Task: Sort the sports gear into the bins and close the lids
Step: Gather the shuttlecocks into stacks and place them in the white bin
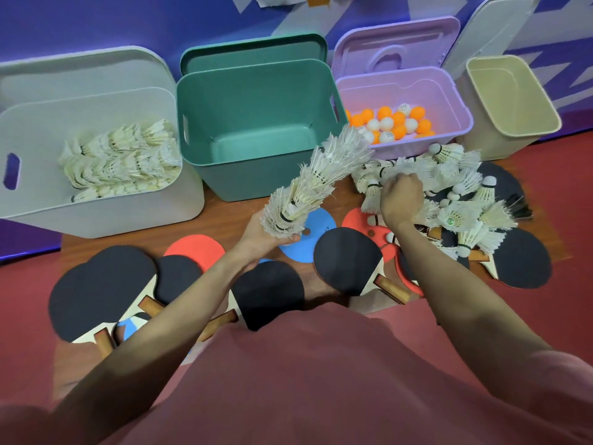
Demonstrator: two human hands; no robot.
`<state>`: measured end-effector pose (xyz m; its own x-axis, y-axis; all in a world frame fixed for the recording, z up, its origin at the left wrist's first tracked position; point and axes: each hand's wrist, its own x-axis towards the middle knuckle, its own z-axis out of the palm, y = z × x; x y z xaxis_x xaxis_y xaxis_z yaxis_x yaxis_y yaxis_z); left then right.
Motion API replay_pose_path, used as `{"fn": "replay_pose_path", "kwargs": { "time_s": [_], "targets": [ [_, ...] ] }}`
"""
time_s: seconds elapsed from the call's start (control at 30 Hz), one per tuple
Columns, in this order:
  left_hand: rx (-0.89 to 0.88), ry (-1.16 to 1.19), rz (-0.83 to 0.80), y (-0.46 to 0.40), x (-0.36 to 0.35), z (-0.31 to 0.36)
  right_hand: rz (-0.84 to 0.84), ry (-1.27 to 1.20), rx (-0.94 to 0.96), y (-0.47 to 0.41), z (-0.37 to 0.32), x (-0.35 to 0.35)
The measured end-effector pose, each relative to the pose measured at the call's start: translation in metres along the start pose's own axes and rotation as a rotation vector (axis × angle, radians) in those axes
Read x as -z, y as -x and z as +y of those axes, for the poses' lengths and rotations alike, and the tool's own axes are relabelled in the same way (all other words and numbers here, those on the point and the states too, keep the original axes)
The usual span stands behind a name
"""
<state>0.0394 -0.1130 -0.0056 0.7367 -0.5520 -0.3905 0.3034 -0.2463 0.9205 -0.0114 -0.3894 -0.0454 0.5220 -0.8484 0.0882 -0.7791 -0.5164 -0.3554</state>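
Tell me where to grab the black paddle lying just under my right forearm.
Take the black paddle by its wooden handle, coming from the near right. The handle sticks out free toward you, while the flat blade lies on other paddles and gives fingers little edge.

Four bins (256, 130) stand in a row against the wall. Paddles (348, 261) lie before them, with a shuttlecock heap (455, 187) on the rightmost paddles.

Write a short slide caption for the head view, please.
Left hand holds stacked shuttlecocks; right hand digs into the loose shuttlecock pile.
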Motion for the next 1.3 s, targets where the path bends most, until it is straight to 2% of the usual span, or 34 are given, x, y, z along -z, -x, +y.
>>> {"fn": "replay_pose_path", "kwargs": {
  "time_s": [0.07, 0.13, 0.23, 0.37, 0.53, 0.63, 0.7, 0.83, 0.93, 1.03, 1.17, 1.3],
  "targets": [
    [-0.013, -0.029, 0.026, -0.001, 0.007, -0.002, 0.113, -0.205, -0.042, 0.005, -0.009, 0.008],
    [-0.009, -0.036, 0.028, -0.002, 0.016, -0.007, 0.189, -0.432, 0.045, 0.014, -0.020, 0.021],
    [-0.003, -0.052, 0.041, 0.004, 0.030, -0.012, 0.210, -0.675, 0.210, 0.033, -0.039, 0.046],
    [-0.007, -0.072, 0.054, 0.016, 0.049, -0.021, 0.176, -0.828, 0.266, 0.046, -0.059, 0.069],
    [0.017, -0.088, 0.079, 0.032, 0.071, -0.030, -0.137, -0.728, 0.499, 0.065, -0.083, 0.079],
    [-0.040, -0.226, 0.067, 0.043, 0.086, -0.023, -0.411, -0.705, 0.604, 0.079, -0.101, 0.078],
    [-0.098, -0.330, 0.050, 0.050, 0.104, -0.016, -0.499, -0.752, 0.629, 0.084, -0.116, 0.080],
    [-0.176, -0.350, 0.169, 0.072, 0.157, 0.010, -0.546, -0.857, 0.584, 0.088, -0.151, 0.079],
    [-0.340, -0.544, 0.279, 0.084, 0.201, 0.042, -0.595, -0.943, 0.539, 0.093, -0.187, 0.075],
    [-0.404, -0.663, 0.369, 0.081, 0.242, 0.072, -0.585, -0.971, 0.589, 0.099, -0.226, 0.068],
    [-0.259, -0.828, 0.458, 0.055, 0.293, 0.085, -0.567, -0.914, 0.610, 0.103, -0.285, 0.042],
    [-0.001, -0.899, 0.409, 0.032, 0.337, 0.067, -0.565, -0.697, 0.604, 0.111, -0.334, 0.003]
  ]
}}
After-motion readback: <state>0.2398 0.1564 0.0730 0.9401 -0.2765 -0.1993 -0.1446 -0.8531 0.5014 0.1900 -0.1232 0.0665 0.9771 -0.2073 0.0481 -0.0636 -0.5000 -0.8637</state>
